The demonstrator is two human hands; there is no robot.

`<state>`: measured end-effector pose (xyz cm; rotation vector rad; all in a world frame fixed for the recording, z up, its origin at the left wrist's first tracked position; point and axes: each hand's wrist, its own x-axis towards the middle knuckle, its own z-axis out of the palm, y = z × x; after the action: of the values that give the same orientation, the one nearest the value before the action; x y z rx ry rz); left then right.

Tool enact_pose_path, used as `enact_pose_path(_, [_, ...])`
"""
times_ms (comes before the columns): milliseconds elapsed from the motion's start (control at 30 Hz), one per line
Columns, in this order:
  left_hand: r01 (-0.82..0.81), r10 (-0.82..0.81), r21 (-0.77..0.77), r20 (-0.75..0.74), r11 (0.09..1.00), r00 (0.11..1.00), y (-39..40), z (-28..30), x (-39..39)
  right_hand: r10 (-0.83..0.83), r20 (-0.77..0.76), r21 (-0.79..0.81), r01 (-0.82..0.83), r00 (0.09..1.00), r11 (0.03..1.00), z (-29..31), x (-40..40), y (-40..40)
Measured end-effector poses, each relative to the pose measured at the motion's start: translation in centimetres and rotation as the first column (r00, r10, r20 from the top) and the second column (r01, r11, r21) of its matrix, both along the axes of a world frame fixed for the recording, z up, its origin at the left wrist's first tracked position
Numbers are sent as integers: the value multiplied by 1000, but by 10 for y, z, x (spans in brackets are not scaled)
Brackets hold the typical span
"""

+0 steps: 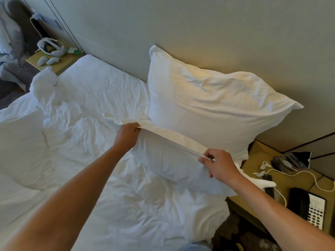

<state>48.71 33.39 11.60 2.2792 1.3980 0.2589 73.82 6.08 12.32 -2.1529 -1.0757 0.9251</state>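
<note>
A white pillow (168, 160) lies on the bed in front of me, inside a white pillowcase whose open edge (174, 140) is stretched taut between my hands. My left hand (126, 135) grips that edge at its left end, fingers curled round the fabric. My right hand (220, 163) pinches the same edge at its right end, near the bedside table. A second, larger white pillow (208, 107) stands propped against the wall just behind.
The rumpled white duvet (90, 142) covers the bed. The right bedside table (297, 182) holds a phone (308, 207), a remote, cables and a dark device. A left bedside table (59, 60) carries a white headset (50, 47). Another pillow (21, 151) lies at far left.
</note>
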Motion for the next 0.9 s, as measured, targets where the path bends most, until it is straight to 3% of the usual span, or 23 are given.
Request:
enact_pose_path(300, [-9, 7, 46, 37, 999, 999, 30, 28, 21, -79, -35, 82, 82, 996, 993, 9, 8, 23])
enact_pose_path(533, [42, -42, 0, 14, 999, 999, 48, 1, 68, -170, 44, 20, 169, 984, 985, -13, 42, 40])
enact_pose_path(700, [-21, 23, -69, 27, 997, 999, 54, -20, 105, -222, 136, 51, 217, 965, 975, -19, 67, 68])
enact_pose_path(900, [-52, 60, -144, 54, 988, 997, 4, -60, 141, -312, 245, 101, 295, 918, 950, -26, 95, 87])
